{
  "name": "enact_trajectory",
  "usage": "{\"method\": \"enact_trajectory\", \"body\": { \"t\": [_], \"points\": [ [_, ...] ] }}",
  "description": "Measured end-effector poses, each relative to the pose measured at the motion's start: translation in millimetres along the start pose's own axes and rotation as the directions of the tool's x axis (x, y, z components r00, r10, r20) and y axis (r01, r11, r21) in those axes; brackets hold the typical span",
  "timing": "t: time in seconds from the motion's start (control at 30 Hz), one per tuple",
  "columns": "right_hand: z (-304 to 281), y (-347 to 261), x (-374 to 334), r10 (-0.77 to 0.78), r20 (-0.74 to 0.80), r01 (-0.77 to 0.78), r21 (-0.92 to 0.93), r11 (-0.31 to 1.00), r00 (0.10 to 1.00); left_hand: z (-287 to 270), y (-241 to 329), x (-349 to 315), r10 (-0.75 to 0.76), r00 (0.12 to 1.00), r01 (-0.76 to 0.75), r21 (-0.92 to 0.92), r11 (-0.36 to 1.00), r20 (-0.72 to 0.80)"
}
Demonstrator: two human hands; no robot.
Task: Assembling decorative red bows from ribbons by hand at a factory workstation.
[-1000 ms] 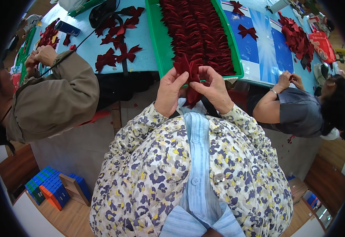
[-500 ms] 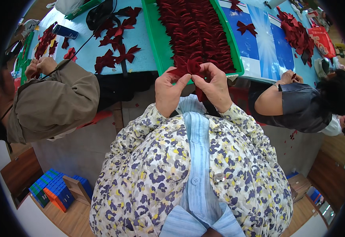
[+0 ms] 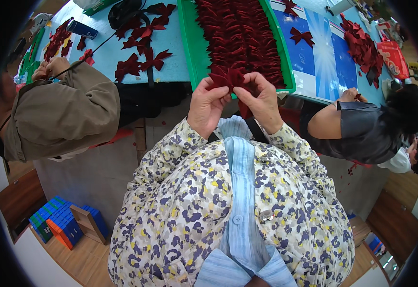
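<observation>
Bow, dark red and folded, sits at the frame's upper centre, pinched by the left hand and the right hand. Should either pinch slacken, it could slip askew; a knock against the green tray might disturb the packed bows.

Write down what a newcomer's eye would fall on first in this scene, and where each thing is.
First comes the long green plastic tray at top centre, packed with rows of dark red fabric bows. At its near end, the left hand and right hand pinch a folded dark red fabric piece. Right of the tray lies a flat blue-and-white sheet with a ray pattern.
</observation>
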State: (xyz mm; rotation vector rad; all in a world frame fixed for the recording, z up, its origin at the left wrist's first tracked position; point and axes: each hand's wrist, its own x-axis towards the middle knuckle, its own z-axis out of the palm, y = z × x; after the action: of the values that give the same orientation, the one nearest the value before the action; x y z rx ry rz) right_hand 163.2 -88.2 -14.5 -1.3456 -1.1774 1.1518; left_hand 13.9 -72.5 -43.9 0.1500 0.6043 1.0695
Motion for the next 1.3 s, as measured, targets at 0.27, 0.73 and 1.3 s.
{"method": "enact_trajectory", "body": {
  "t": [0.27,0.73,1.3],
  "points": [
    [-10,-4,3,0.011,0.077,-0.006,-0.061,0.998,0.997,-25,-1,1,0.384,0.912,-0.394,0.577,0.716,0.147],
    [-23,-11,2,0.042,0.080,-0.043,0.012,0.999,0.996,-9,3,8,-0.132,0.963,0.023,0.414,0.910,0.237],
    [-12,-21,41,-0.111,0.179,0.129,-0.093,0.987,0.978,13,10,11,-0.148,0.958,0.039,0.400,0.916,0.245]
  ]
}}
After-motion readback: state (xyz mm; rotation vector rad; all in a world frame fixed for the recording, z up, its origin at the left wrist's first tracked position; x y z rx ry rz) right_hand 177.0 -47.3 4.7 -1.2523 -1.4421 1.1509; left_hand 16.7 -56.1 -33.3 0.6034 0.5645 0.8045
